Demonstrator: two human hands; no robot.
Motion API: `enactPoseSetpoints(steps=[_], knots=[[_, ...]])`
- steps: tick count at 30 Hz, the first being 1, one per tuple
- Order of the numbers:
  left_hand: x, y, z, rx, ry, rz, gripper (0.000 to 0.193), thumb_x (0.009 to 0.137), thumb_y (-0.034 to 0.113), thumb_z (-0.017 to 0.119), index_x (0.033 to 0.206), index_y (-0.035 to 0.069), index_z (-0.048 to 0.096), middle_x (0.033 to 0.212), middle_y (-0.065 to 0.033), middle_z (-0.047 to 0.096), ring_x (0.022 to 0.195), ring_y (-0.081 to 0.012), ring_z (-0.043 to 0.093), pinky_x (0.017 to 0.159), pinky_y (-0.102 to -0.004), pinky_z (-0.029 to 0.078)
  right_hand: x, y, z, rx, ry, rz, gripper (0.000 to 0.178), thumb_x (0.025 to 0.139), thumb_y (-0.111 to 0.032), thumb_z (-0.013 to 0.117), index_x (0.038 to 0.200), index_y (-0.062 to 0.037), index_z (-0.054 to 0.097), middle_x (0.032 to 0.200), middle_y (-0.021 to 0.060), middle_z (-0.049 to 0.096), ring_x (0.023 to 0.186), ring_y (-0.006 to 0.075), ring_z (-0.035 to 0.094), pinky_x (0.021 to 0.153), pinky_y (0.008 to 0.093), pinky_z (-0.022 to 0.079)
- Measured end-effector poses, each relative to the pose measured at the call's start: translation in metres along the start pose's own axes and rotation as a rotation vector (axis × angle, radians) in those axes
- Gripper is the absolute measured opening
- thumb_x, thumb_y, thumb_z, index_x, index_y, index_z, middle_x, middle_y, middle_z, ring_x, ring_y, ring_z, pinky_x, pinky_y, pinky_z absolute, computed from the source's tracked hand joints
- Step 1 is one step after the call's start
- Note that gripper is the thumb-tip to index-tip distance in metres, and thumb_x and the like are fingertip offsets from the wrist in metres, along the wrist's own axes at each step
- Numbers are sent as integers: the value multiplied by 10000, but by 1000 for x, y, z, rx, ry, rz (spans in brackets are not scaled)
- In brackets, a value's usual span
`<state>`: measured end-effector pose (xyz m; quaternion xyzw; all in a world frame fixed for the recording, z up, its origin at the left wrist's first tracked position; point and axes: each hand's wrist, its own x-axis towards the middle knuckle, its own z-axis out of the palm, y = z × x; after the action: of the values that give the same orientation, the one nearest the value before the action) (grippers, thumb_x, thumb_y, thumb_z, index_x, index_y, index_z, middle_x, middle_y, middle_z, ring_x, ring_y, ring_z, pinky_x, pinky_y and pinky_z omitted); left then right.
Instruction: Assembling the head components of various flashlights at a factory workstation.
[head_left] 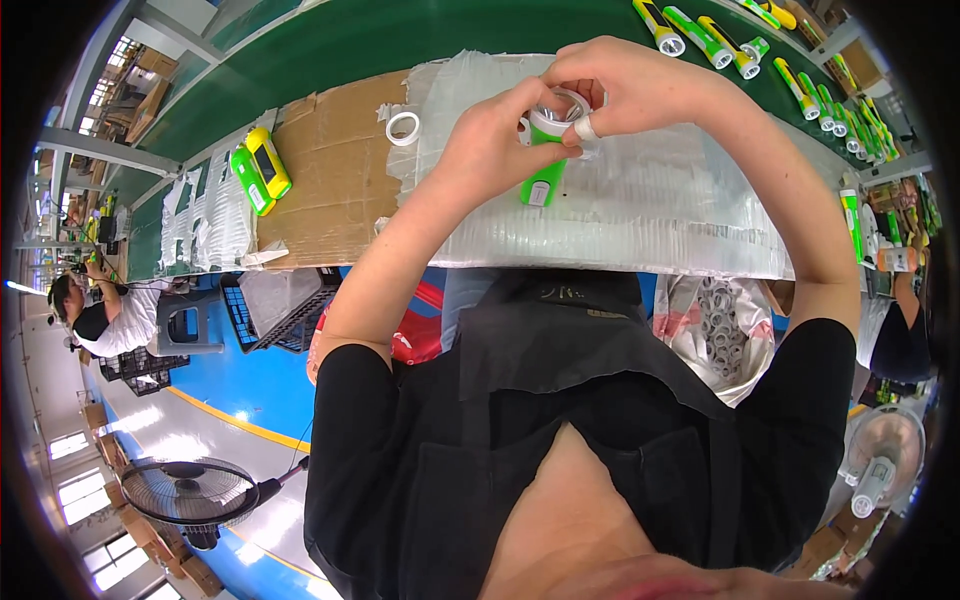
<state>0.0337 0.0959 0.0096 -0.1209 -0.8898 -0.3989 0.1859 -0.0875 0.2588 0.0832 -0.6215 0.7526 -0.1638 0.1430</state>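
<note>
Both hands pinch the green torch: left hand [490,140] on the body [543,180], right hand [630,85] at its head. Looks light, stiff plastic.

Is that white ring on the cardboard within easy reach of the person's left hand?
Probably yes. The white ring lies just beside the left hand with nothing between them, but that hand is busy holding the green torch.
</note>
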Motion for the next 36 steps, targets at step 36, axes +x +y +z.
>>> enactPoseSetpoints(steps=[36], knots=[[8, -16, 10, -59, 89, 38, 427, 666, 199, 870, 992, 105, 612, 884, -29, 684, 767, -184, 632, 694, -304, 508, 8, 8, 19, -132, 233, 256, 564, 740, -561, 705, 824, -12, 612, 773, 115, 601, 704, 251, 587, 605, 353, 446]])
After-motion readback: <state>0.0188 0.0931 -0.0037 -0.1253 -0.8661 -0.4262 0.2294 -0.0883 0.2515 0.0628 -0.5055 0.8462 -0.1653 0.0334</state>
